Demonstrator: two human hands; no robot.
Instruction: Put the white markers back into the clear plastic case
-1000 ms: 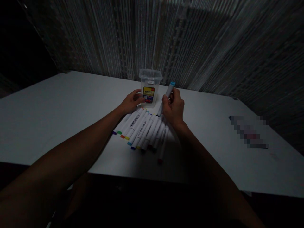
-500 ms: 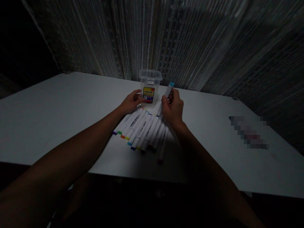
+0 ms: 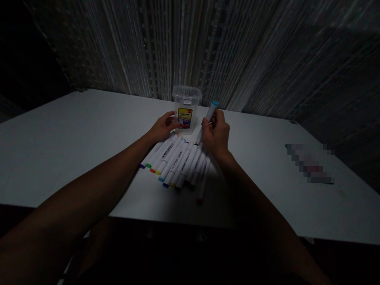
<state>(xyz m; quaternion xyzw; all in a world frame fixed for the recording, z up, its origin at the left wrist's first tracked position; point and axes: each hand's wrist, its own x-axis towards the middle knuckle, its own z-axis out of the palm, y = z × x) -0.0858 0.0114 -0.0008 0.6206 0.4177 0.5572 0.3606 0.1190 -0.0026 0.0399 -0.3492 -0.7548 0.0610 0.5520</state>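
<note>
Blue-capped marker [image 3: 211,113] in our right hand [image 3: 217,132]: we hold it pinched between thumb and fingers, tilted, with the blue end up and the lower end just above the far ends of the other markers [image 3: 178,163]. Our left hand [image 3: 164,126] is at the clear container [image 3: 187,93], fingers half curled along its left side and thumb on the lower left corner of its label [image 3: 184,118]. We cannot tell whether those fingers grip it or merely rest against it. The container stands upright on the white table [image 3: 89,118], just beyond the row and to the left of the marker that we hold.

Compared with half a second ago, almost nothing differs. Both our hands and the marker keep the same pose; the table and everything on it sit a trifle further left in view, as though only our head had moved. Strands of the curtain [image 3: 190,43] behind fall in a slightly changed pattern.

Much is hard to make out. Our fingers cover the middle of the marker, and whether its lower tip touches anything is unclear. Shadow swallows the cap colours at the right end of the row. Our forearms [image 3: 89,186] are cut off by the frame. A pixelated object [image 3: 310,164] at the right of the table cannot be identified, and the area under the near edge is nearly black.
</note>
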